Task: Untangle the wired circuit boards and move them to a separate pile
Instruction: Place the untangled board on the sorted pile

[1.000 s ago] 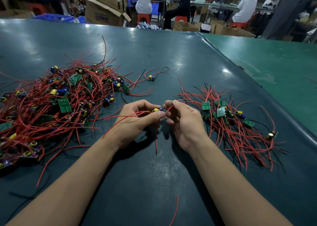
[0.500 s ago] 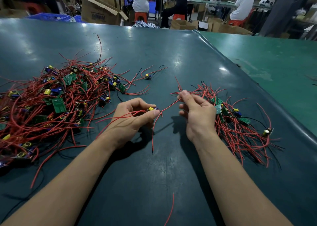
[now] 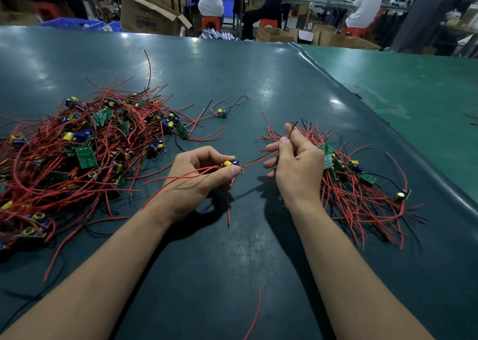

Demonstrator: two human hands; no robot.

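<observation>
Centrally, a small circuit board is sitting pinched in the left hand's grip above the desk, while the right hand is pinching its wire between the tangled pile and the sorted pile.

I saw a dark teal table bearing a big tangled heap of wired boards at left, a smaller pile at right, one lone board between them, and a stray red wire near me.
</observation>
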